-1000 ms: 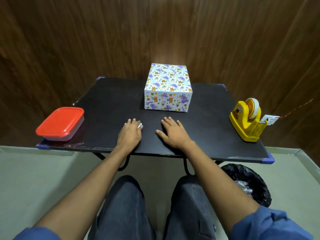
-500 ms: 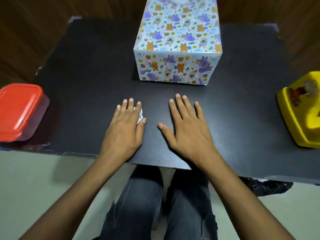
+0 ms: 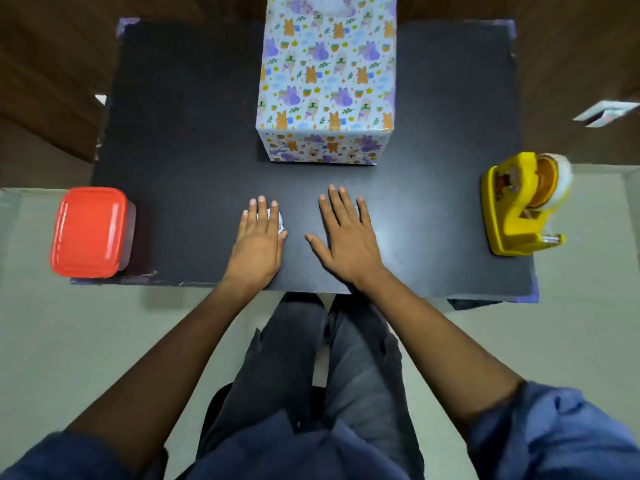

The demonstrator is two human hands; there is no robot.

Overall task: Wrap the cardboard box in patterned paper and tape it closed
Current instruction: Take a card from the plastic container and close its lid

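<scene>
The box (image 3: pixel 327 74) stands at the far middle of the black table (image 3: pixel 194 140), fully covered in white paper printed with purple and orange animals. My left hand (image 3: pixel 258 242) lies flat on the table near the front edge, fingers straight, with a small white scrap of paper (image 3: pixel 280 221) peeking out beneath its index finger. My right hand (image 3: pixel 346 237) lies flat beside it, fingers spread and holding nothing. Both hands are well short of the box. A yellow tape dispenser (image 3: pixel 523 202) with a tape roll sits at the table's right edge.
A container with a red lid (image 3: pixel 88 232) sits at the table's front left corner. Brown wooden wall panels stand behind the table. My legs in dark trousers are under the front edge, over a pale floor.
The camera has tilted further down and nearer, so the box top and table now fill the view. Both hands stay flat in the same places on the table.
</scene>
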